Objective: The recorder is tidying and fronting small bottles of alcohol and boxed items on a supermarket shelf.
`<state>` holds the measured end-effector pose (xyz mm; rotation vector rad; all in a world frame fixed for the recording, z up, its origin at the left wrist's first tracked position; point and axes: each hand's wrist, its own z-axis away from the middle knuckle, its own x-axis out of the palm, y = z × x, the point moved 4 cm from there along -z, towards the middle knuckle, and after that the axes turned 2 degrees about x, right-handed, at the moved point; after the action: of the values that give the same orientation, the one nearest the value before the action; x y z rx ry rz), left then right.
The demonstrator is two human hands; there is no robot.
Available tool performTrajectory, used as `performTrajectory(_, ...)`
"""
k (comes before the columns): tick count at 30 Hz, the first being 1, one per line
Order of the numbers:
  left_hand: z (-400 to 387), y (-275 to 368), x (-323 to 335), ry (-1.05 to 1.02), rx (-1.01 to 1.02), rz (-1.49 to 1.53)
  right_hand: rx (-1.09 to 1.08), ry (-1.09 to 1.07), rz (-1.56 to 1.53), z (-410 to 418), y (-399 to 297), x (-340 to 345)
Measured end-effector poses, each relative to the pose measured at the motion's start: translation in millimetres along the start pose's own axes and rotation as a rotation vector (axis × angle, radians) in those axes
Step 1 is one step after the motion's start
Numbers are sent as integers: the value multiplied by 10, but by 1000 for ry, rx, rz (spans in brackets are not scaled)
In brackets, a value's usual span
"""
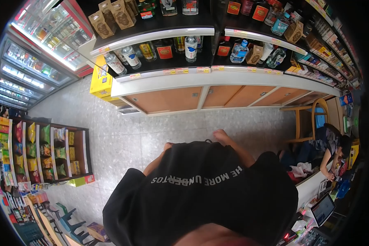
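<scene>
My left hand (168, 145) is at the front of my black T-shirt (200, 190), mostly hidden behind its cloth. My right hand (221, 135) extends a little past the shirt front, over the grey tiled floor (172, 129). Its fingers are too small and turned away to tell what they do. No held object shows at either hand. A thin dark loop (208, 140) pokes out at the shirt's edge between them. Ahead stands a white cabinet with brown sliding doors (169, 100), below shelves of bottles (191, 49).
A snack rack (87, 153) and drink fridges (33, 67) stand left, with a yellow carton (100, 80) by the cabinet's end. At right a person (326, 138) sits at a counter (307, 190) beside a wooden chair (298, 123) and a screen (323, 210). Plastic stools (70, 226) are lower left.
</scene>
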<state>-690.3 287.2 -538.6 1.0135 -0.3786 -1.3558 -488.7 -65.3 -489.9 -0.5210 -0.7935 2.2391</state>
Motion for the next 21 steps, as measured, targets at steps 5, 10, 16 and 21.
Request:
performTrajectory(5,74,168,181,-12,93,-111,17,36,-109,-104,248,-316)
performTrajectory(10,129,447,190,-58,207,-202,-334,-33,578,-430,882,-467)
performTrajectory(16,-46,520,142,-211,345,-247,-421,14,1105,-228,843,-289)
performTrajectory(21,75,511,381,-163,-155,94,-220,30,913,-89,629,-256)
